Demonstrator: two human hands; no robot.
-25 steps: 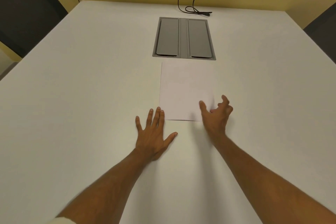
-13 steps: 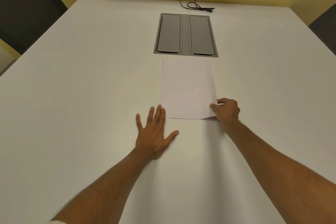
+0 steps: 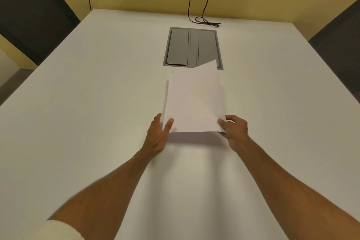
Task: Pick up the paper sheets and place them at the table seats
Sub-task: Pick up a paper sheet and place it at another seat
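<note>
Paper sheets (image 3: 194, 101) were held above the white table (image 3: 78, 122) at frame centre; right hand (image 3: 234, 130) pinched their lower-right corner, left hand (image 3: 157, 134) clasped the lower-left edge.

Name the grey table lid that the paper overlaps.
The right lid; a far corner of the paper sheets hides its near end; the left lid shows whole.

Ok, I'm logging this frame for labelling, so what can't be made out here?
Head view:
Number of paper sheets: overlapping, edges blend.
Left hand grip: motion-blurred, fingers behind the sheets.
Right hand fingers: under the sheets.
Hatch near right corner: covered by paper.
Dark shapes at both sides: cut off by frame edges, maybe chairs.
</note>
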